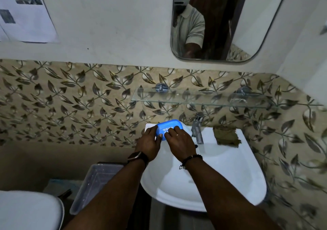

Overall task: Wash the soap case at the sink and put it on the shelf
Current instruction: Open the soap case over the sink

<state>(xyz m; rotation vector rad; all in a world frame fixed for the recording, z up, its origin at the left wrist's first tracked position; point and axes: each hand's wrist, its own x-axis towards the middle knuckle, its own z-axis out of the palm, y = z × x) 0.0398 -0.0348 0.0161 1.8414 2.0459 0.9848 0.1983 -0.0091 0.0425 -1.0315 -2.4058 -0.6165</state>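
both hands are gripping the blue soap case [169, 128] at the far left corner of the white sink [230, 168], just left of the metal tap [197, 128]. the left hand [148, 144] is curling its fingers around the case's left end, while the right hand [180, 142] is pressing its fingers down on top. the glass shelf [200, 98] is hanging on the tiled wall above.

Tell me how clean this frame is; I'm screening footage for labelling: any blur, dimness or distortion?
Head view: dim room, corners dark; wide-angle bending bows the glass shelf; tiles smear at the right edge; soap case overexposed, detail lost.
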